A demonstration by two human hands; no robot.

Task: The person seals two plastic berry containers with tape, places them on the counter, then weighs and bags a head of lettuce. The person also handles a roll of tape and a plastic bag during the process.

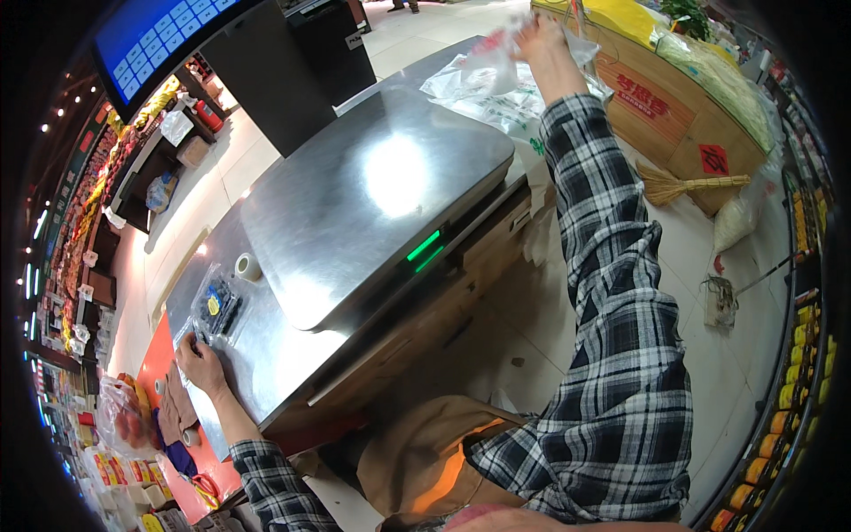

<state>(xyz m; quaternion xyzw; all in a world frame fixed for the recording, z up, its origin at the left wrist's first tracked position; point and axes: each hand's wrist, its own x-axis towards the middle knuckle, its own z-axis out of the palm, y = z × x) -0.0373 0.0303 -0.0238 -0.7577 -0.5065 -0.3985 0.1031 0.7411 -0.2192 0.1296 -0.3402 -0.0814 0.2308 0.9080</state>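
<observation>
My right hand (542, 40) reaches to the far end of the metal counter, its fingers in a thin translucent plastic bag (502, 66). More white bags with green print (512, 110) lie under it. At the counter's near left, my left hand (201, 366) touches clear plastic wrapping with its fingers curled; whether it grips it is hard to tell. Just beyond that hand sits a clear pack of dark blueberries (218, 306) with a yellow label. A small white roll (248, 266) stands beside the pack. Between my hands lies a wide steel weighing plate (385, 179), with a lit green display on its near side.
A touch screen (159, 46) overhangs the far left. On the red surface (216, 459) at left are a brown cloth (176, 405) and a bag of red fruit (126, 415). To the right are a straw broom (691, 186), a wooden stand (638, 93) and shelves of jars (784, 392).
</observation>
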